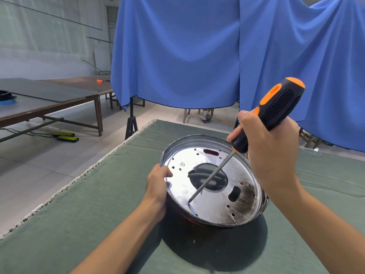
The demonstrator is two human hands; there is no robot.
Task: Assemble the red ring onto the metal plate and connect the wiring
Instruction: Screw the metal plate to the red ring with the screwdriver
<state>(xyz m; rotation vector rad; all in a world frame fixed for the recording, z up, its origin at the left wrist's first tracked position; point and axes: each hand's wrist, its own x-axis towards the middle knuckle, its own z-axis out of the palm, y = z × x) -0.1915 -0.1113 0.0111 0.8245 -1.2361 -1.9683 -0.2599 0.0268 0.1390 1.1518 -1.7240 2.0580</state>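
right hand (pixel 270 147) closed in a full grip around screwdriver (pixel 276 109), tip down on metal plate (pixel 213 194) near a small hole, maybe on a screw. left hand (pixel 158 186) pinching plate rim, thumb on top. plate tilted on green desk (pixel 98 214).

Shiny perforated metal plate (pixel 213 196) sits tilted atop dark red ring (pixel 189 219).

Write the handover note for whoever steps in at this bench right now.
Left hand grips the rim of the metal plate, steadying it on the green mat.
Right hand holds the screwdriver, tip down at a hole near the plate's front edge.
Red ring shows only as a sliver under the plate.
Done: one screw is in.
Left: the remaining screws; no wiring is visible.
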